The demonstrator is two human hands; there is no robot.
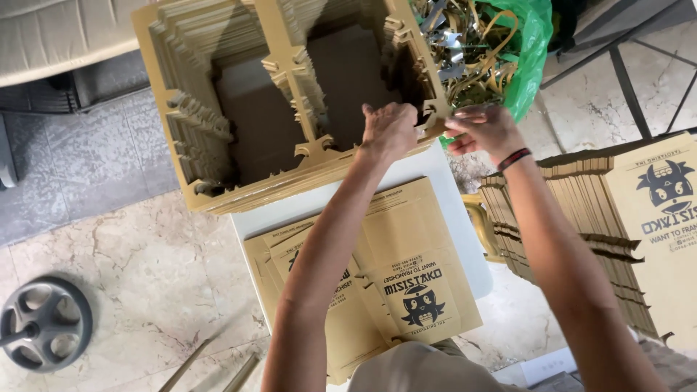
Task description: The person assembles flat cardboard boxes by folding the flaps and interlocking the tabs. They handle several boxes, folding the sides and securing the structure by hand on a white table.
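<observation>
A thick stack of die-cut brown cardboard frames (196,116) stands at the far side of a white table (435,181), with two rectangular windows cut through it. My left hand (388,131) is closed on the stack's lower right edge, fingers hooked over the frame. My right hand (485,131), with a dark band at the wrist, pinches the same corner of the cardboard from the right. Nearer to me on the table lie several flat brown printed paper bags (414,268), fanned out between my arms.
A green plastic bag (526,58) full of cardboard offcuts sits behind the stack at the right. A second pile of printed cardboard sheets (602,232) lies at the right. A dark wheel (45,323) rests on the marble floor at the left.
</observation>
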